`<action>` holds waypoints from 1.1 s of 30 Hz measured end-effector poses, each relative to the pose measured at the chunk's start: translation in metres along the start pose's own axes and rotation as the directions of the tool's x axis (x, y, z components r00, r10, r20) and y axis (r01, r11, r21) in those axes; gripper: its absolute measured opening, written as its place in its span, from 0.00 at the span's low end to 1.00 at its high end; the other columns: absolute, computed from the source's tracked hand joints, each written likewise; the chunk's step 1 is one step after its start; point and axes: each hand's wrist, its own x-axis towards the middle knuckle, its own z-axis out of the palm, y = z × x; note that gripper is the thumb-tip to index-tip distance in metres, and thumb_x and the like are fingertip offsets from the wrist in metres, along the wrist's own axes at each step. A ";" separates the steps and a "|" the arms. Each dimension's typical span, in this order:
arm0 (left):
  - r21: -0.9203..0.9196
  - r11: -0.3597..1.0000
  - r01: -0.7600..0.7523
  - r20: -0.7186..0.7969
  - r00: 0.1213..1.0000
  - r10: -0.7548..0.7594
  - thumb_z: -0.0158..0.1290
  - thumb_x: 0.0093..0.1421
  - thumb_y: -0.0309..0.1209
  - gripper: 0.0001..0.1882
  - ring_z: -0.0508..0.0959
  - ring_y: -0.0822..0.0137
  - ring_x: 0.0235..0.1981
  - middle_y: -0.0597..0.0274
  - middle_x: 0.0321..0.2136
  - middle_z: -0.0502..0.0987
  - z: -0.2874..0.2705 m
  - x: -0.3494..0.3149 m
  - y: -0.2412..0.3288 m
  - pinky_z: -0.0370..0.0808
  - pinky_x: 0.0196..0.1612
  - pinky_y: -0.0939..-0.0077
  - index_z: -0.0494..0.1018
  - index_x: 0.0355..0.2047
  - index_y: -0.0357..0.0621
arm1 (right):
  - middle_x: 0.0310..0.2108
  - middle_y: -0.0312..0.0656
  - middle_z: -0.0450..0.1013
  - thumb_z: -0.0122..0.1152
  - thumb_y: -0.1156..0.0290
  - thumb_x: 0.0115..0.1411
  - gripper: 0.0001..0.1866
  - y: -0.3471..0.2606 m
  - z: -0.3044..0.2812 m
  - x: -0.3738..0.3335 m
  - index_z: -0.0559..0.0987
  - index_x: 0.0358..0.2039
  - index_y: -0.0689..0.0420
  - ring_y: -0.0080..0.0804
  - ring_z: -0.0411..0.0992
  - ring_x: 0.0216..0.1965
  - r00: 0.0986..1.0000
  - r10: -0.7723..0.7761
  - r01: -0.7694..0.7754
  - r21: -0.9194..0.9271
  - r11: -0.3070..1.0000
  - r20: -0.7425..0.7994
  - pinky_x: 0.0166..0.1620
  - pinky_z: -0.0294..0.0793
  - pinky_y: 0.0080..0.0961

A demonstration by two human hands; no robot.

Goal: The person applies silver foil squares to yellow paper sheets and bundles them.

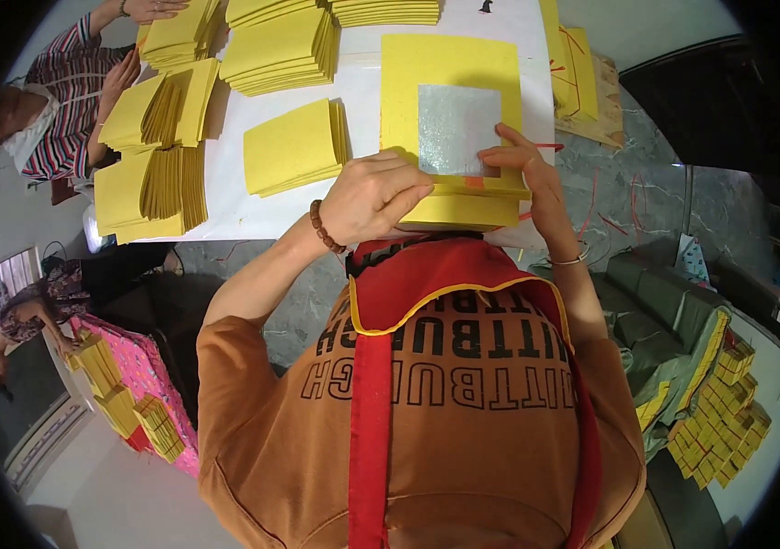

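In front of me on the table lies a stack of yellow paper sheets (449, 59), with a silver foil square (458, 128) on its top sheet. The near edge of that sheet is raised in a narrow fold across the stack. My left hand (376, 194) is closed at the fold's left end, its fingers curled and pinching the yellow paper. My right hand (534, 174) lies over the right edge with fingers apart, two fingertips touching the foil near its right side. The right thumb is hidden. A small bit of orange-red shows below the foil.
A folded yellow paper bundle (291, 148) lies left of the stack. Several more bundles (275, 55) fill the table's far and left sides. At the left, another person (65, 110) handles bundles. Red strips (635, 206) lie on the floor at right; tied yellow bundles (719, 416) are piled beyond.
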 end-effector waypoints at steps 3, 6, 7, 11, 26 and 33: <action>-0.093 0.988 0.127 0.003 0.992 -0.127 0.51 0.52 0.26 0.05 0.75 0.58 0.24 0.56 0.21 0.74 0.001 0.001 0.000 0.72 0.29 0.70 0.74 0.26 0.37 | 0.44 0.41 0.73 0.32 0.57 0.67 0.26 0.000 -0.001 -0.001 0.78 0.40 0.60 0.41 0.55 0.61 1.000 -0.028 0.028 -0.019 0.999 -0.003 0.61 0.51 0.35; -0.126 0.973 0.193 0.011 0.981 -0.194 0.51 0.51 0.26 0.04 0.75 0.60 0.23 0.57 0.20 0.75 0.001 0.002 0.002 0.72 0.28 0.71 0.74 0.25 0.39 | 0.44 0.41 0.73 0.31 0.57 0.67 0.26 0.001 0.000 0.000 0.78 0.40 0.60 0.41 0.55 0.61 0.999 -0.033 0.033 -0.011 0.999 -0.011 0.61 0.51 0.35; -0.125 0.973 0.193 0.011 0.981 -0.193 0.51 0.51 0.26 0.04 0.75 0.60 0.23 0.57 0.20 0.75 0.001 0.002 0.002 0.72 0.28 0.71 0.74 0.25 0.39 | 0.44 0.41 0.73 0.31 0.57 0.67 0.26 0.002 0.000 0.000 0.78 0.40 0.60 0.41 0.55 0.61 0.999 -0.036 0.036 -0.018 0.999 -0.009 0.60 0.51 0.34; -0.145 0.957 0.250 0.042 0.968 -0.247 0.51 0.50 0.27 0.05 0.75 0.61 0.22 0.57 0.20 0.75 -0.001 0.005 0.003 0.71 0.28 0.72 0.74 0.24 0.38 | 0.45 0.41 0.73 0.29 0.56 0.68 0.27 -0.001 0.002 -0.001 0.77 0.40 0.60 0.40 0.54 0.61 1.000 -0.001 0.002 0.023 1.000 -0.016 0.60 0.52 0.33; -0.253 0.872 0.418 0.169 0.907 -0.386 0.52 0.53 0.27 0.07 0.72 0.73 0.20 0.61 0.19 0.75 -0.004 0.008 -0.004 0.69 0.26 0.78 0.76 0.28 0.36 | 0.46 0.41 0.72 0.25 0.38 0.61 0.39 0.010 -0.005 -0.002 0.76 0.43 0.59 0.41 0.55 0.61 1.000 -0.007 0.008 -0.048 0.999 0.023 0.61 0.48 0.37; -0.291 0.823 0.487 0.243 0.870 -0.429 0.52 0.54 0.26 0.06 0.70 0.80 0.23 0.66 0.21 0.75 -0.008 0.010 -0.004 0.67 0.26 0.83 0.76 0.28 0.34 | 0.44 0.41 0.73 0.26 0.29 0.55 0.46 0.010 -0.008 0.000 0.76 0.44 0.58 0.42 0.54 0.61 0.998 -0.039 0.042 -0.053 0.998 0.054 0.61 0.45 0.39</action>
